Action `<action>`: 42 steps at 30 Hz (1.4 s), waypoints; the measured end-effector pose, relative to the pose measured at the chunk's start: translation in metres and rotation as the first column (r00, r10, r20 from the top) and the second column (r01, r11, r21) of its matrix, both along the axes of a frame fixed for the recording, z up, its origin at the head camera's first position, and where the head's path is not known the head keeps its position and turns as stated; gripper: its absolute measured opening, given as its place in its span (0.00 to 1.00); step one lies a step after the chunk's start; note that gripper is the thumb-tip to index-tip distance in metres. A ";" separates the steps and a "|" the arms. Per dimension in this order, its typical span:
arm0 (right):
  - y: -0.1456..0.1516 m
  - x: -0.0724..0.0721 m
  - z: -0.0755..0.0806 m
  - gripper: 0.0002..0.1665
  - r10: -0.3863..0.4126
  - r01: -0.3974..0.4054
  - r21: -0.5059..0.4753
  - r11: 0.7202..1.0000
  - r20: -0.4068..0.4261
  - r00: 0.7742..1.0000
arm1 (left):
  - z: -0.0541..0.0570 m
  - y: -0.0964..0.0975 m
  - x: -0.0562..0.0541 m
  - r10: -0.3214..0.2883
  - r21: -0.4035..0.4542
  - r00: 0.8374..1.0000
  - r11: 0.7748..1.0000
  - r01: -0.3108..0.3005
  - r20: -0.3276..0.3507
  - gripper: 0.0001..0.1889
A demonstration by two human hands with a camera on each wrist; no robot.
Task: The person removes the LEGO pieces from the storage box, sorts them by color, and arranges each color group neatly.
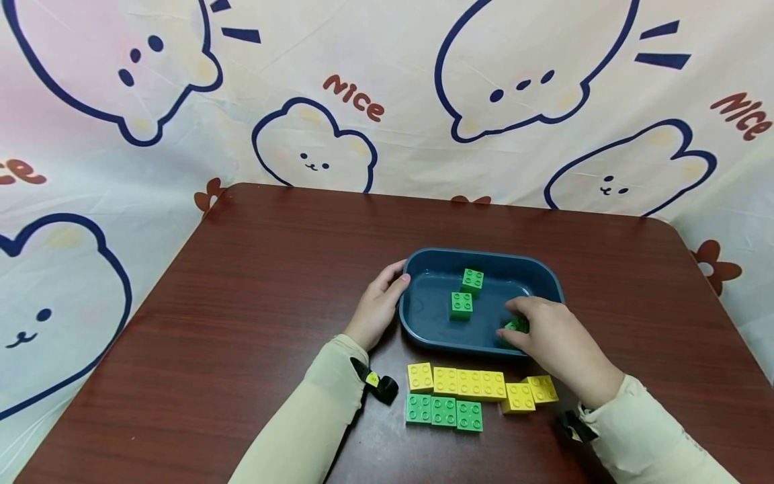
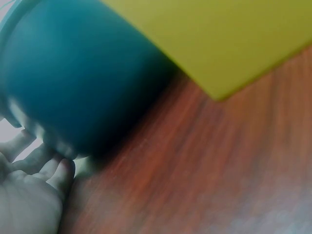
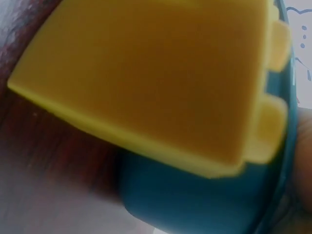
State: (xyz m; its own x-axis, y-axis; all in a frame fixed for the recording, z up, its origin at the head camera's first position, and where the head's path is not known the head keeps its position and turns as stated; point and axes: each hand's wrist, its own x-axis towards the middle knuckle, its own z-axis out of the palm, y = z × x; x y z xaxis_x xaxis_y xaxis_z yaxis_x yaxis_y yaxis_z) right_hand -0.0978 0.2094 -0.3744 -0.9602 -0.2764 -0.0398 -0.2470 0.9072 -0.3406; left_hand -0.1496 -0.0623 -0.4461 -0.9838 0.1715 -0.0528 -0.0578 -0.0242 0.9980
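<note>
A dark blue tray sits on the table with two green blocks, one nearer the back and one in front of it. At the tray's left end my left hand grips the wall, thumb at the rim; the left wrist view shows those fingers against the tray's outside. Over the tray's right part my right hand pinches another green block, mostly covered by the fingers. In the right wrist view a yellow block fills much of the picture and only a blurred edge of the hand shows.
In front of the tray several yellow blocks stand in a row, two more yellow ones to the right. Three green blocks line up nearer me. The brown table meets a patterned cloth behind.
</note>
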 end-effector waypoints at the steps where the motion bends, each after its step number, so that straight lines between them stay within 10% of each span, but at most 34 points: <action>1: 0.000 0.000 0.001 0.24 -0.002 0.002 0.003 1.000 0.007 1.000 | 0.000 0.000 0.000 0.000 0.000 1.000 1.000 0.000 0.001 0.22; 14: 0.004 0.001 0.006 0.26 -0.035 0.033 0.022 0.999 0.090 0.995 | 0.000 -0.001 0.000 -0.015 -0.001 1.000 1.000 0.015 0.005 0.22; 31: 0.007 0.022 0.019 0.21 -0.029 0.011 -0.114 0.993 -0.155 0.987 | 0.000 -0.001 0.001 -0.007 -0.006 1.000 1.000 0.007 0.007 0.22; 42: 0.007 0.051 0.024 0.26 -0.002 -0.064 -0.178 0.982 -0.349 0.937 | 0.001 0.000 0.001 -0.004 -0.005 1.000 1.000 0.004 0.006 0.22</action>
